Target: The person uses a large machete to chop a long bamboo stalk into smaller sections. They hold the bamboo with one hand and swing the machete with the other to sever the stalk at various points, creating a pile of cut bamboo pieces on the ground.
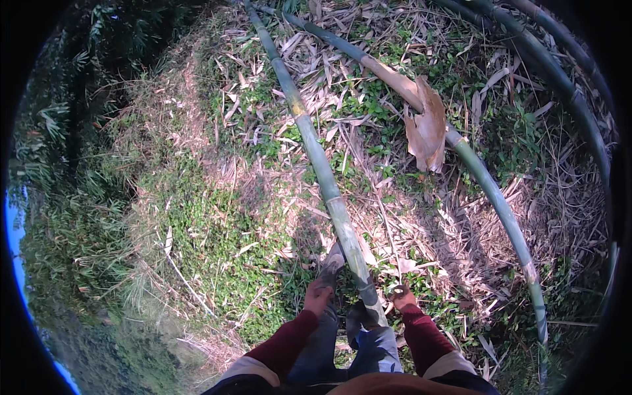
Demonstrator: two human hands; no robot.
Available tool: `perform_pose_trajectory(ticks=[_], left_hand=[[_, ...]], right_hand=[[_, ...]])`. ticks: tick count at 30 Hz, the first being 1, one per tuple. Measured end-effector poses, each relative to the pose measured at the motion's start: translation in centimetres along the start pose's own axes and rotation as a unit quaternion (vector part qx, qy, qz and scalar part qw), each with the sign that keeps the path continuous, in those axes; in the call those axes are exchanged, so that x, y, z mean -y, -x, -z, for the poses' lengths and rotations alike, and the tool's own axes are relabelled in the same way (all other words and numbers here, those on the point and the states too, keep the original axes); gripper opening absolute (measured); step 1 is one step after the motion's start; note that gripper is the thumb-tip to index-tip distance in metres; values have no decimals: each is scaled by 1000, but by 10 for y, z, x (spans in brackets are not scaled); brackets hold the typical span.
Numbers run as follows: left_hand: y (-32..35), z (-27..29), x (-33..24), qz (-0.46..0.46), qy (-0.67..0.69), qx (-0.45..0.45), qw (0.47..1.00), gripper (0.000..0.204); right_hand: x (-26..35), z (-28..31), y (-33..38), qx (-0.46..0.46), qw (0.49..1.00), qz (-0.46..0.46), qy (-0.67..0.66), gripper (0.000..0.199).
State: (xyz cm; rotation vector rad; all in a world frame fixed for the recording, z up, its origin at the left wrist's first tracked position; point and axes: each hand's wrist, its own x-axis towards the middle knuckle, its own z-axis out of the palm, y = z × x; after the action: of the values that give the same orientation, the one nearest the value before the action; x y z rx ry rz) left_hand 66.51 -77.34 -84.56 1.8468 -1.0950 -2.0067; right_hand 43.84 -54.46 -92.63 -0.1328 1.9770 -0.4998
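A long green bamboo pole point(320, 172) lies on the ground, running from the top of the view down to between my legs. My left hand point(318, 295) hangs just left of its near end, apart from it, fingers curled under and hidden. To the right of the pole end hangs my right hand point(402, 296), with a small pale speck at its fingertips that I cannot make out. Neither hand visibly grips the pole. I wear dark red sleeves and blue trousers. My left shoe point(332, 262) stands beside the pole.
A second bamboo pole point(490, 191) curves along the right, with a dry brown sheath point(428, 128) hanging from it. More poles point(559, 79) arc at the upper right. Dry leaves, straw and low weeds cover the ground. A grassy slope point(99, 217) drops off at left.
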Motion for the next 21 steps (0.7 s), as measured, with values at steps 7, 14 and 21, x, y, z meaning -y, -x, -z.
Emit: perform_pose_trajectory(ticks=[7,14,21], left_hand=[[40,52,-75,-38,-154,-46,986,62],[11,103,-89,-122,-158,-150,968,58],[59,109,-139,-114,-127,-163,972,57]], right_hand=[[-44,157,44,-153,981,-92,73,44],[4,212,19,-146,940,31,-308,67],[414,364,283,177,651,489,-553,91]])
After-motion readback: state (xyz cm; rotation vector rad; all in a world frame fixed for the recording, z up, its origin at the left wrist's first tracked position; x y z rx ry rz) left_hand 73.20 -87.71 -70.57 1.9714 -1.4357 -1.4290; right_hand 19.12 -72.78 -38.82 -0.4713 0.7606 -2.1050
